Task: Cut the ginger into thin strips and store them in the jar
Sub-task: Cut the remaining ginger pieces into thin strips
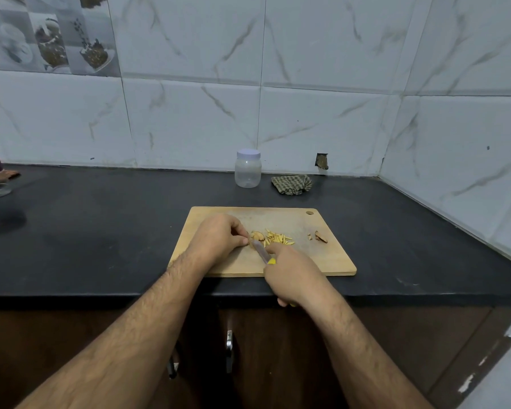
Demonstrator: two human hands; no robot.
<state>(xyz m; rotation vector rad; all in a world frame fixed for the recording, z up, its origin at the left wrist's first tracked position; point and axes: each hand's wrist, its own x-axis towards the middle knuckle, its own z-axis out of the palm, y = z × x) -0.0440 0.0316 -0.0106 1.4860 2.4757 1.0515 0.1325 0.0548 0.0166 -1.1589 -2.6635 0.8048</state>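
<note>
left hand (219, 239) fingertips pinch pale sliced ginger piece (257, 236) | right hand (292, 276) grips yellow-handled steel knife (263, 253), blade pointing away-left | pale ginger strips (278, 239) lie rightward on wooden board (322, 255)

Dim, cool indoor light, soft shadows, faint sheen on dark counter (101, 231) – wide-angle bowing at edges, slightly soft

Home kitchen: black countertop (101, 231), marble-look wall tiles (322, 119), cabinet doors (278, 349).
</note>
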